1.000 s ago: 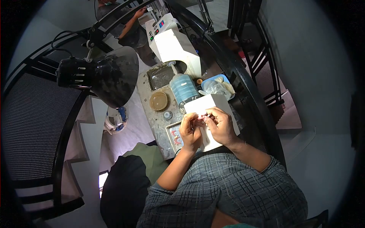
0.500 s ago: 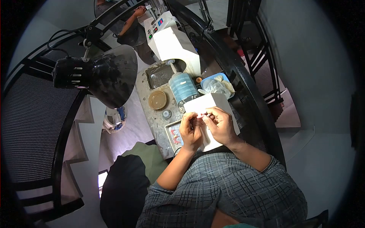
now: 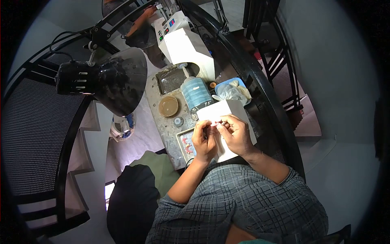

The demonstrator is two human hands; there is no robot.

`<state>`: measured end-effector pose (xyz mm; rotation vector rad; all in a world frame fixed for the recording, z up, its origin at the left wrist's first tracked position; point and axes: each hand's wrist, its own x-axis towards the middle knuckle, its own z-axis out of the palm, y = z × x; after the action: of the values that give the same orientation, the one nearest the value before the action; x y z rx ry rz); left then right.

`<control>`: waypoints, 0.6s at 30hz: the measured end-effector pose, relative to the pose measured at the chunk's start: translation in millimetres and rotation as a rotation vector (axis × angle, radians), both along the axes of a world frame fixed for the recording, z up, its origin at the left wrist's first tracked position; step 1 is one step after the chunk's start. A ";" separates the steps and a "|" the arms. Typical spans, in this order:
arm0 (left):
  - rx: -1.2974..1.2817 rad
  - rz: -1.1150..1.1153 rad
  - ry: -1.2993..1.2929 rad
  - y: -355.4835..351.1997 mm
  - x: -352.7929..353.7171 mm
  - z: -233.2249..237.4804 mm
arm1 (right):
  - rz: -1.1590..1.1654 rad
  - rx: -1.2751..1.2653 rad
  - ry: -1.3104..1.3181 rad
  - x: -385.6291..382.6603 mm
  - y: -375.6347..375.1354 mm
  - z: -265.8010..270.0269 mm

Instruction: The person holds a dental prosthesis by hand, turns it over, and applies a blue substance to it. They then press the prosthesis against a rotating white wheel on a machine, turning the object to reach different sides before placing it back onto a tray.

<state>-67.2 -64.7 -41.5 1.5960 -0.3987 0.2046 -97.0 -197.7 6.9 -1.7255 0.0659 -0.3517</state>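
My left hand (image 3: 204,140) and my right hand (image 3: 236,135) meet above a white block-shaped housing (image 3: 217,109). Thumbs and fingertips of both are pinched together. Between them is something too small to make out, if anything. Just left of my left hand, a shallow tray (image 3: 179,139) holds small pink and blue pieces. Beyond my hands lies a blue cylindrical motor (image 3: 196,94), its shaft reaching toward a white machine cover (image 3: 185,44).
A bowl of brown liquid (image 3: 168,106) and a small grey wheel (image 3: 178,121) sit on the worktop's left. At right, a blue basin (image 3: 240,84) contains plastic bags. A black lamp (image 3: 122,81) overhangs the left; a railing (image 3: 264,87) curves along the right. Another person's arm (image 3: 138,25) is at the top.
My hands keep the same pinched pose and place. The other person's arm at the top has shifted slightly.
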 end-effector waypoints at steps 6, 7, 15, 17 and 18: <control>-0.050 -0.010 0.020 -2.7 -1.5 7.6 | 0.002 -0.001 -0.001 -0.4 -0.5 2.3; -0.053 -0.010 0.019 -3.3 -1.2 6.5 | -0.001 0.010 -0.010 -0.1 -0.4 2.3; -0.022 0.005 0.014 -2.0 -0.3 0.6 | -0.002 0.021 -0.012 -0.3 0.2 -3.3; -0.023 0.011 0.004 -2.9 0.2 2.9 | -0.026 0.021 -0.034 0.4 1.5 -4.2; -0.024 0.018 -0.003 -3.6 0.0 3.8 | -0.024 0.019 -0.037 -0.2 1.3 -3.7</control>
<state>-67.2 -68.3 -37.7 1.5767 -0.3829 0.2246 -97.2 -196.4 3.2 -1.7004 0.0630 -0.4000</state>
